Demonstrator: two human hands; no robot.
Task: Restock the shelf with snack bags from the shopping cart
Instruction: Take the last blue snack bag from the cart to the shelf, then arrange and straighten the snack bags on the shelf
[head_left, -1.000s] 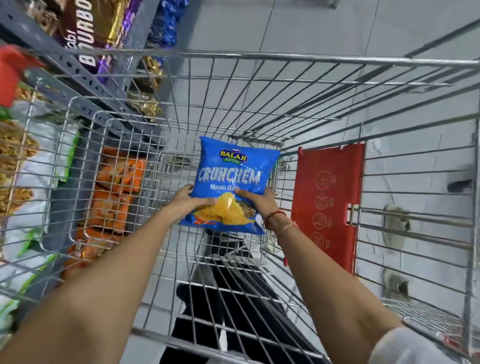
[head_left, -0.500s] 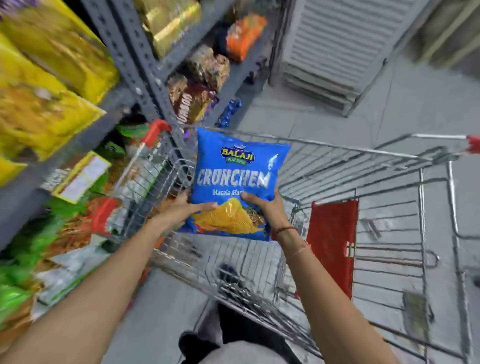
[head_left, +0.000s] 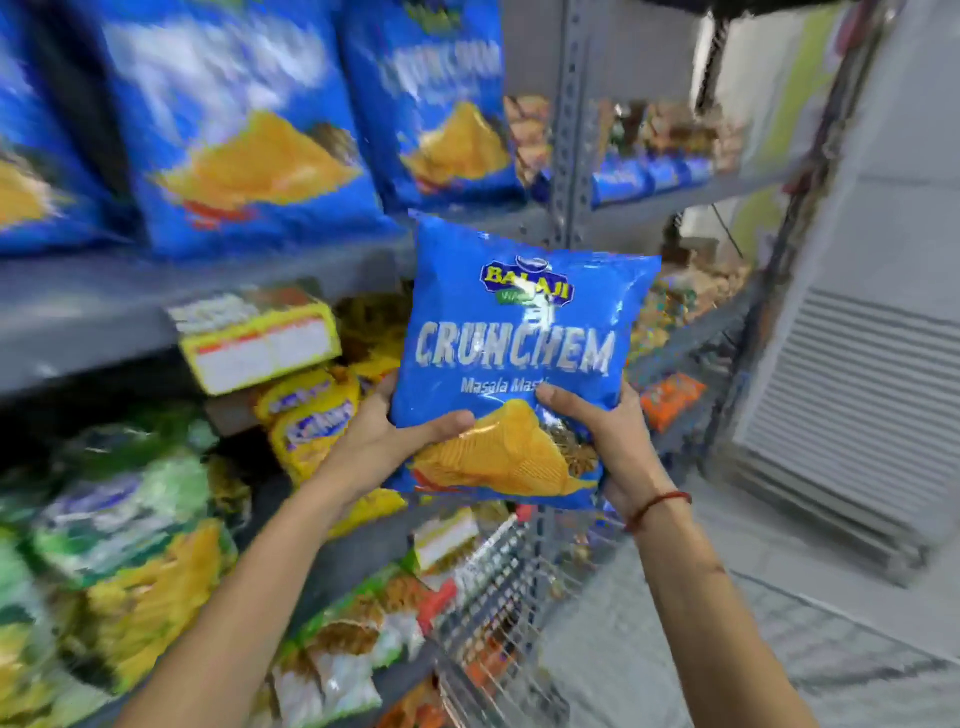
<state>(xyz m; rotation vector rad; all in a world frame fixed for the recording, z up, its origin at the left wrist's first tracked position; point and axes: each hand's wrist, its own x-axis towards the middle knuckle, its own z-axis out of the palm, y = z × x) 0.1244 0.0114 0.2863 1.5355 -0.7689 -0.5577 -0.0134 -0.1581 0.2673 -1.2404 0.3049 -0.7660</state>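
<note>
Raised from over the cart (head_left: 498, 618), bag (head_left: 511, 358) now upright before the shelf (head_left: 78, 317). Blue bags (head_left: 249, 130) above blurred, cut off at top. Left hand (head_left: 384, 441) and right hand (head_left: 608, 441) clamp its lower corners; my thumbs in front, fingers hidden behind.

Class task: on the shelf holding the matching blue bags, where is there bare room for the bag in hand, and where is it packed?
Free: the gap on the upper shelf between the rightmost blue Crunchem bag on the shelf and the grey upright. Crowded: left of that gap, and the lower shelves. Both the left hand and right hand hold the Crunchem bag.
</note>
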